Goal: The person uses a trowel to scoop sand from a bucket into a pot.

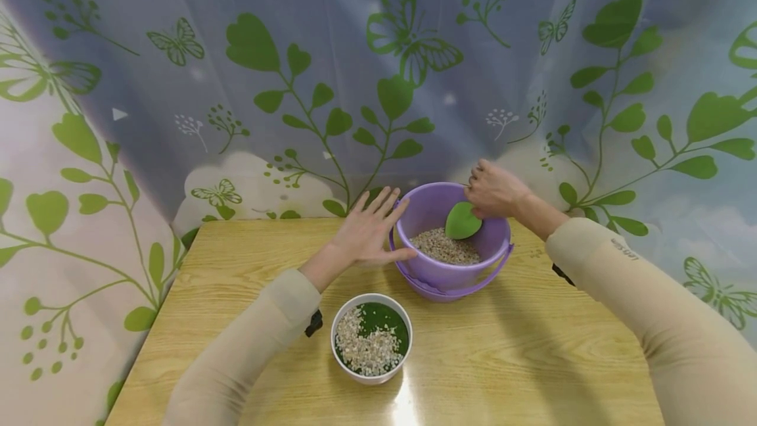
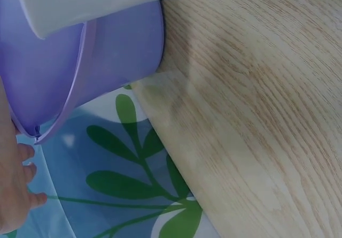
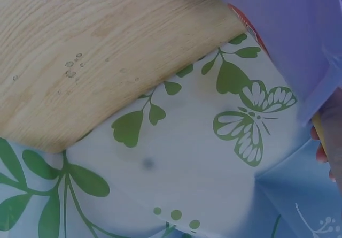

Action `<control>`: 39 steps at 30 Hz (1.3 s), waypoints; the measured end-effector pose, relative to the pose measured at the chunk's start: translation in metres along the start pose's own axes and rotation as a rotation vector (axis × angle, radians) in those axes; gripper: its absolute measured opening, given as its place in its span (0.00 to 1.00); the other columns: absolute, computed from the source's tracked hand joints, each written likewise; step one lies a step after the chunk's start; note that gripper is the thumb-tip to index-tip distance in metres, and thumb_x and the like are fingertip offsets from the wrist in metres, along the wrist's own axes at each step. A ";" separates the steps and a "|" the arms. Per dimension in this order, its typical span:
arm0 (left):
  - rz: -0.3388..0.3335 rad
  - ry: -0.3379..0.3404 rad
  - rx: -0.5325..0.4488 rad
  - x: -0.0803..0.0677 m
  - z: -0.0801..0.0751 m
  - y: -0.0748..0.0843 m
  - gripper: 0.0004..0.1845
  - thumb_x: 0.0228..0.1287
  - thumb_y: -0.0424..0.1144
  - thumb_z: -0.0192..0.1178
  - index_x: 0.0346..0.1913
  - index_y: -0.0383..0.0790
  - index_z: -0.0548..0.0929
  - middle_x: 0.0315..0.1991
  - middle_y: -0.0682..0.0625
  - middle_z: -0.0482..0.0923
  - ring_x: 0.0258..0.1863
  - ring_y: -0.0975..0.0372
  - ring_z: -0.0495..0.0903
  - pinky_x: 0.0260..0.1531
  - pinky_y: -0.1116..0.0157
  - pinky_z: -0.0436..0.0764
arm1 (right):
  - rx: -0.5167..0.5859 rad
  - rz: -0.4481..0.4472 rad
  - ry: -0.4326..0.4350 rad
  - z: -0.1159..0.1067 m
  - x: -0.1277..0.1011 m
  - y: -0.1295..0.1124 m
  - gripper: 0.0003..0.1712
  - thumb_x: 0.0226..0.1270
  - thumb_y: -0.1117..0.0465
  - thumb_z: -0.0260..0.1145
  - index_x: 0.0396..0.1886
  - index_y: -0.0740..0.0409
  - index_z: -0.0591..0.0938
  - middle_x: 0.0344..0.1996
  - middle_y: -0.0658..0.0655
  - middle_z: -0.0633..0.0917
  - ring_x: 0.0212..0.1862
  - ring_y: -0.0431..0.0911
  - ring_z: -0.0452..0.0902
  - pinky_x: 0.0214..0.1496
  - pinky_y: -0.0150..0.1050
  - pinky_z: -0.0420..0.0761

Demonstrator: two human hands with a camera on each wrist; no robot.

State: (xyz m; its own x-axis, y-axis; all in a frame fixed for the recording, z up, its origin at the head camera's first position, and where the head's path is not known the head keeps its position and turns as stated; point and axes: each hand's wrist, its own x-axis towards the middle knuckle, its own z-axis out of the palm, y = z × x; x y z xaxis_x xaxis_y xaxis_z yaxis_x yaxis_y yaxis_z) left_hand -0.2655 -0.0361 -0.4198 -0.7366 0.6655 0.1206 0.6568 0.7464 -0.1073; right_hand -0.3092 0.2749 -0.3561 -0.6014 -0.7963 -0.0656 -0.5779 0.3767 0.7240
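A purple bucket (image 1: 452, 281) stands near the back of the table, with pale brown gravel (image 1: 446, 246) in its bottom. My right hand (image 1: 495, 190) is over the bucket's right rim and grips a small shovel with a green blade (image 1: 463, 221). That blade dips into the bucket, its tip at the gravel. In the right wrist view a yellow strip of the handle (image 3: 319, 131) shows beside the fingers. My left hand (image 1: 368, 232) lies against the bucket's left rim with fingers spread. Nearer me sits a white bowl (image 1: 371, 380), its green inside partly covered by pale gravel.
The wood-grain table (image 1: 473, 373) ends at a curtain (image 1: 331, 117) printed with green leaves and butterflies, which hangs behind and at both sides. The bucket's purple handle (image 1: 493, 276) hangs down along its front.
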 end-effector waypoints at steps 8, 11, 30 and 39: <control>-0.004 0.011 -0.002 -0.001 0.001 0.000 0.60 0.65 0.83 0.43 0.87 0.45 0.45 0.88 0.40 0.47 0.87 0.46 0.49 0.85 0.39 0.55 | -0.001 -0.001 0.037 0.004 0.005 -0.009 0.22 0.66 0.40 0.68 0.32 0.55 0.87 0.28 0.54 0.88 0.34 0.50 0.76 0.44 0.44 0.73; -0.006 0.007 -0.013 -0.001 0.001 0.001 0.61 0.65 0.83 0.43 0.87 0.45 0.44 0.88 0.40 0.46 0.88 0.46 0.49 0.85 0.39 0.55 | 0.000 -0.013 0.054 0.006 0.008 -0.013 0.21 0.66 0.41 0.68 0.32 0.55 0.87 0.28 0.54 0.88 0.34 0.50 0.76 0.43 0.43 0.73; -0.021 -0.023 -0.047 0.000 0.003 0.003 0.60 0.66 0.83 0.41 0.87 0.46 0.41 0.88 0.41 0.45 0.88 0.48 0.45 0.84 0.39 0.56 | 0.005 -0.025 0.157 0.019 0.006 -0.023 0.27 0.63 0.33 0.70 0.28 0.52 0.85 0.26 0.54 0.88 0.34 0.52 0.79 0.49 0.47 0.70; -0.011 -0.025 -0.030 -0.001 0.004 0.002 0.61 0.66 0.85 0.36 0.87 0.44 0.38 0.88 0.40 0.44 0.88 0.46 0.46 0.84 0.39 0.56 | 0.057 -0.005 0.105 0.020 0.007 -0.024 0.28 0.65 0.32 0.70 0.31 0.53 0.86 0.29 0.54 0.88 0.37 0.52 0.80 0.50 0.47 0.71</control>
State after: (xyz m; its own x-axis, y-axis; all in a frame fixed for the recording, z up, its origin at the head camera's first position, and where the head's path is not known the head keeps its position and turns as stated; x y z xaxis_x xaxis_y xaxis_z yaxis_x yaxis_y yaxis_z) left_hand -0.2646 -0.0352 -0.4239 -0.7475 0.6571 0.0972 0.6527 0.7538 -0.0762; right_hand -0.3106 0.2701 -0.3874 -0.5391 -0.8422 0.0058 -0.6126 0.3968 0.6836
